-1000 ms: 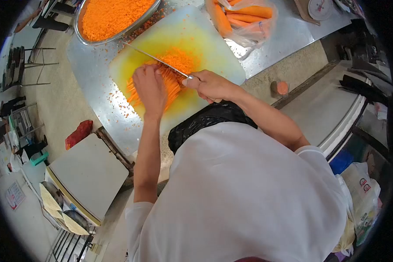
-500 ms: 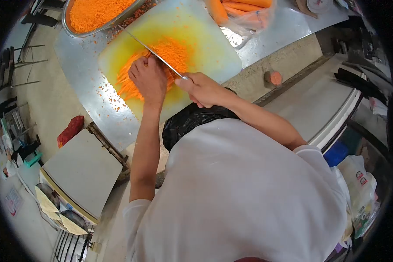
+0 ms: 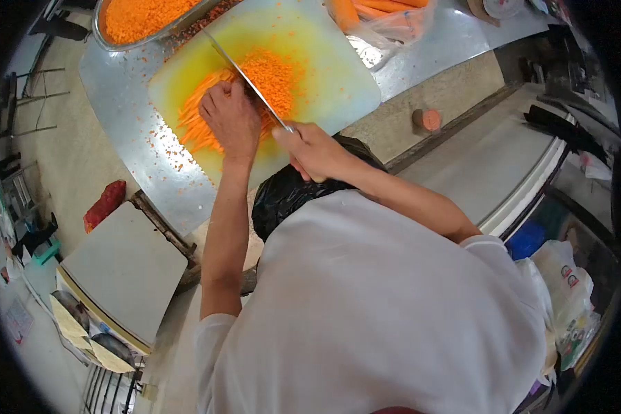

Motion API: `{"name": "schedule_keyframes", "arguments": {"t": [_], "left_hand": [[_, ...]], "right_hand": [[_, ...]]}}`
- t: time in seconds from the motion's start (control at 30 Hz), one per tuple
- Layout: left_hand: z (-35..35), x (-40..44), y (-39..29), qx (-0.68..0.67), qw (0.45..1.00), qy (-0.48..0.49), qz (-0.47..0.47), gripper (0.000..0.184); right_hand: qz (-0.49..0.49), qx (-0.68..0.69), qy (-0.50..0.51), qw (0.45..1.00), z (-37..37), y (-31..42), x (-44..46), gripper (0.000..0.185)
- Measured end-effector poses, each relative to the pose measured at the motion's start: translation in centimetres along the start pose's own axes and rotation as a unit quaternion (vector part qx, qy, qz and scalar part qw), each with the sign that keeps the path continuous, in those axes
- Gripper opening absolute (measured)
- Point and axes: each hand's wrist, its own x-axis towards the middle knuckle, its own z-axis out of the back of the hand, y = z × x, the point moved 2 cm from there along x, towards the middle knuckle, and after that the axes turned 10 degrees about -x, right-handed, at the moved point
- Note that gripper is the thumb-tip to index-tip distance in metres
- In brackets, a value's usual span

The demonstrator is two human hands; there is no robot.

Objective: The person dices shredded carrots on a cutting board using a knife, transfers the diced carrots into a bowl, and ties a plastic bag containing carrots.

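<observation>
My right hand [image 3: 316, 152] is closed round the handle of a knife [image 3: 245, 77], its long blade slanting up and left across the carrots. Just left of the blade, my left hand [image 3: 233, 124] has its fingers curled down on a bunch of carrot strips [image 3: 194, 123]. To the right of the blade lies a heap of finely chopped carrot [image 3: 269, 76]. Everything rests on a yellow-stained white cutting board [image 3: 345, 90]. The fingertips of my left hand and the knife's lower edge are partly hidden.
A metal basin [image 3: 110, 45] holding chopped carrot [image 3: 141, 19] stands at the upper left. Whole carrots in a plastic bag [image 3: 397, 31] lie beyond the board. Carrot bits dot the metal table [image 3: 127, 117]. A black plastic bag [image 3: 283, 200] hangs between my body and the table.
My right hand has drawn slightly toward my body, and the knife now slants more steeply, with more of its blade showing. My left hand stays on the strips. The whole view has shifted a little.
</observation>
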Motion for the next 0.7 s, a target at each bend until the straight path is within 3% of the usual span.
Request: {"name": "schedule_keyframes", "arguments": {"t": [0.17,0.3,0.43,0.57,0.7], "left_hand": [[-0.3,0.0,0.3,0.008,1.0,-0.004,-0.004,0.017],[-0.1,-0.1,0.1,-0.003,1.0,-0.01,-0.003,0.017],[-0.3,-0.3,0.6,0.004,1.0,0.0,-0.012,0.018],[0.0,-0.7,0.7,-0.021,1.0,-0.015,-0.007,0.021],[-0.2,0.0,0.4,-0.032,0.999,-0.002,-0.004,0.021]], "right_hand": [[-0.049,0.05,-0.02,0.997,-1.1,1.7,-3.4,0.04],[-0.021,-0.004,0.0,1.0,-0.8,-0.1,1.0,0.037],[-0.046,0.095,-0.023,0.994,-2.3,1.1,-3.6,0.047],[-0.02,0.029,-0.041,0.999,-2.0,-0.3,0.7,0.043],[0.004,0.061,-0.028,0.998,-2.0,0.7,-1.5,0.048]]}}
